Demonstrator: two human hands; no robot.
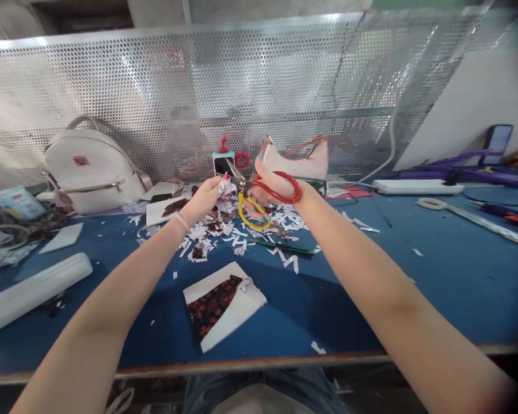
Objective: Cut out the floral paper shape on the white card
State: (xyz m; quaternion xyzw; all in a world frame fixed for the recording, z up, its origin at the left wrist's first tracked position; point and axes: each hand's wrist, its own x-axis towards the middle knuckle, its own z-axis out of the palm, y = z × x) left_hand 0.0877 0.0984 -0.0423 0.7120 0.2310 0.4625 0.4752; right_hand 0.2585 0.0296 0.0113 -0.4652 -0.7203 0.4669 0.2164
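Above the worktop: both arms are being stretched forward over the blue worktop [435, 276]; the hands are being held raised near its far side, close together
Left hand: the left hand [207, 198] is being kept closed in a pinch on a small scrap of patterned paper [225, 187]; a thin bracelet [182, 221] is being worn at the wrist
Right hand: the right hand [270, 184] is being kept wrapped around the scissors [261, 198]; the thumb is being passed through the red loop and fingers through the yellow loop; the loops are being held well apart
Scissors and scrap: the blades are being pointed left at the scrap, touching or just beside it; whether they are biting into it cannot be told
Below the hands: a heap of white and patterned paper clippings [224, 230] is being spread over the worktop; a green pen [285, 248] is lying just right of it
Near edge: a white card with a dark red floral piece [222, 305] is lying flat between the forearms
Left side: a white backpack [90, 169] is being leaned against the perforated metal screen [285, 86]; a long white tube [30, 290] is lying nearer the edge
Far side: a pale pink handbag [304, 158] is standing behind the right hand; a white power strip [416, 186] is lying further right
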